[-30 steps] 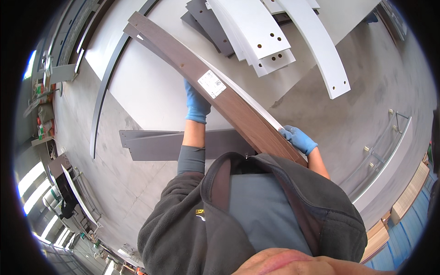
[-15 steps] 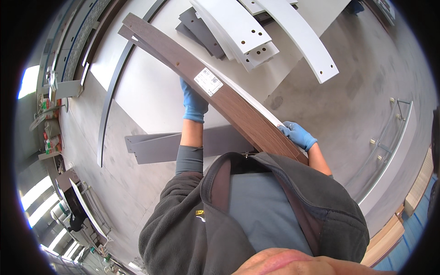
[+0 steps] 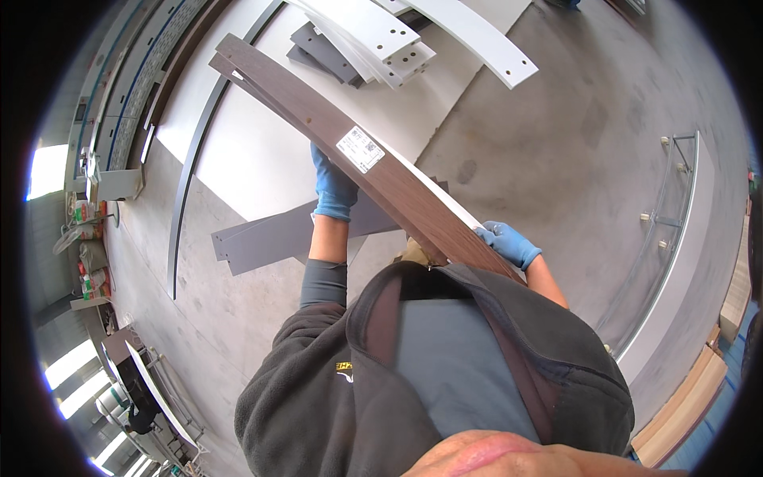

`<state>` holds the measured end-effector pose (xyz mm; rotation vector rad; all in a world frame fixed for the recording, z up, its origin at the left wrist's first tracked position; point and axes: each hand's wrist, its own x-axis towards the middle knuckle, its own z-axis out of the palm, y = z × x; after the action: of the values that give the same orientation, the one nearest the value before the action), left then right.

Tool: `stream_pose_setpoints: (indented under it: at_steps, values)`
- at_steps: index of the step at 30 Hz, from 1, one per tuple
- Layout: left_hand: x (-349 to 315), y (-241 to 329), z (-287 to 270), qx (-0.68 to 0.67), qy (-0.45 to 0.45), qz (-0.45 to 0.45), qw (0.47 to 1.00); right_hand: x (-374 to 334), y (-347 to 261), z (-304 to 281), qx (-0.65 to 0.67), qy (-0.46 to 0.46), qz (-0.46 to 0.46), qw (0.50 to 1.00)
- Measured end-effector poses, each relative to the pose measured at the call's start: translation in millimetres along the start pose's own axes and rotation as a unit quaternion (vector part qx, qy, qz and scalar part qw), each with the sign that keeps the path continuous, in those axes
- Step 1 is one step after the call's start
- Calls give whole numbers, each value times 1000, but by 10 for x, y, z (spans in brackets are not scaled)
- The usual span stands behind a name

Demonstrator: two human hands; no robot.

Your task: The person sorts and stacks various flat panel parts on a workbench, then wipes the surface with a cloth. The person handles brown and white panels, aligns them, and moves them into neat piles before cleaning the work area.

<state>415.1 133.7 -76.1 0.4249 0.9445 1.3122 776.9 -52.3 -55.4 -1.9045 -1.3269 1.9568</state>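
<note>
Across in front of me I carry a stack of long brown wood-grain boards (image 3: pixel 413 187), slanting from far left to near right, with a white strip along its far edge. A white printed label (image 3: pixel 360 149) is stuck on the top board. My left hand (image 3: pixel 334 189), in a blue glove, holds the stack from beneath its near edge; its fingers are hidden under the boards. Toward the near end, my gloved right hand (image 3: pixel 510 245) is closed over the far edge. Below the stack lie long grey boards (image 3: pixel 266 241), partly covered by it.
White curved panels with holes (image 3: pixel 469 36) lie at the top, beside a few dark grey pieces (image 3: pixel 326 54). A thin dark curved strip (image 3: pixel 191 159) runs along the left. To the right stands a metal-framed rack with wheels (image 3: pixel 664 238). Wooden planks (image 3: pixel 683 405) lie at lower right.
The white panels and the rack have shifted leftward and upward in view as I turn and move. The brown boards stay in both hands. The grey boards below now appear at a different slant.
</note>
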Motion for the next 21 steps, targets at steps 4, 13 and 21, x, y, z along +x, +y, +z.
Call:
stream_pose_setpoints:
  at_steps: [4,13,21]
  values:
    - [-319,-95,196,14,-1,16,1000,-201,305,7,5,-4,-17,1000]
    - [-1073,-847,864,-34,-28,-23,999,-889,1252,-471,-6,8,-32,999]
    - [-1699,-2044,2201,-59,-67,-87,992,-1767,2799,-1267,76,28,-33,996]
